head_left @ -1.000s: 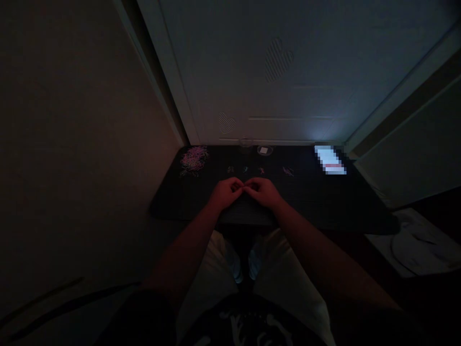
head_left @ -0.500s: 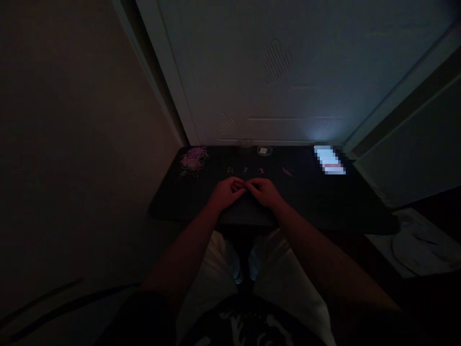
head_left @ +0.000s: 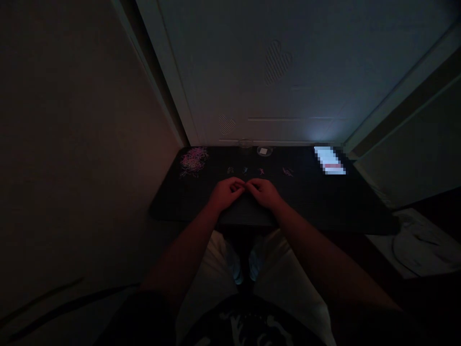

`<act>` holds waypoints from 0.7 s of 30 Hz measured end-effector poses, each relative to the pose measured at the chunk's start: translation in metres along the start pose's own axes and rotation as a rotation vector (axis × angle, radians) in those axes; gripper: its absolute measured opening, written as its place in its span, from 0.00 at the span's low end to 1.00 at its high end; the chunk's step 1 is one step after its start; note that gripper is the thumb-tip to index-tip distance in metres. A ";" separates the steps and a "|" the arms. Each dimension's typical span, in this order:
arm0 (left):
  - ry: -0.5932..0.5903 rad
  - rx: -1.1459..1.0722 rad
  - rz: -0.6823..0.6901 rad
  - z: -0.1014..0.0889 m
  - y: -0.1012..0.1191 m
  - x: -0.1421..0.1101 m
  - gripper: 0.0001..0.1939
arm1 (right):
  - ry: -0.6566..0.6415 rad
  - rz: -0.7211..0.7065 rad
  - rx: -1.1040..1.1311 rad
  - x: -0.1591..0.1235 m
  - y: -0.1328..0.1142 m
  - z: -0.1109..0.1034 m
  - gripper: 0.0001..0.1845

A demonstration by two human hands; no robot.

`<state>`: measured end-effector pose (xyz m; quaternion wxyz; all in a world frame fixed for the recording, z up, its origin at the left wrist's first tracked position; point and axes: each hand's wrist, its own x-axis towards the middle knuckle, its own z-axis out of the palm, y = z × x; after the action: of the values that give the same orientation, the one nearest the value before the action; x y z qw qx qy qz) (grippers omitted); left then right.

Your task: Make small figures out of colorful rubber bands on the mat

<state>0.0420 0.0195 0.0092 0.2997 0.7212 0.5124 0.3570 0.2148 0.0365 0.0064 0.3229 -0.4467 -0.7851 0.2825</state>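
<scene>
My left hand [head_left: 226, 193] and my right hand [head_left: 264, 192] meet fingertip to fingertip over the dark table [head_left: 309, 202]. Both have their fingers bent and pinched together; anything between them is too small and dim to make out. Just beyond the hands lies a row of small clusters of thin bands: a pale one [head_left: 230, 170], a bluish one [head_left: 245, 170], a pink one [head_left: 261, 171] and a purplish one [head_left: 287, 171]. A larger heap of pink and purple bands [head_left: 193, 160] sits at the table's far left.
Against the white panel [head_left: 230, 86] at the back stand a clear container [head_left: 245, 144] and a round clear dish [head_left: 264, 151] with a white label. A lit, blurred-out phone-like screen [head_left: 329, 160] lies at the far right. A wall [head_left: 90, 120] rises on the left.
The fingertips have shifted very slightly where they meet. Everything else stays in place.
</scene>
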 end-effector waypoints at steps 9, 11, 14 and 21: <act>0.039 0.088 -0.005 0.000 0.002 0.000 0.10 | -0.001 0.029 0.044 0.000 0.000 -0.002 0.14; 0.038 0.090 -0.005 0.000 0.001 0.000 0.10 | 0.019 0.032 0.076 -0.001 0.001 -0.001 0.11; 0.037 0.082 0.002 0.000 0.000 0.000 0.09 | 0.033 0.039 0.125 -0.002 0.002 0.001 0.10; 0.037 0.093 -0.003 0.000 0.001 0.000 0.10 | 0.035 0.025 0.059 -0.003 -0.001 0.001 0.06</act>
<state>0.0422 0.0189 0.0097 0.2570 0.7270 0.5348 0.3455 0.2150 0.0332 0.0060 0.3462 -0.4519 -0.7648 0.3017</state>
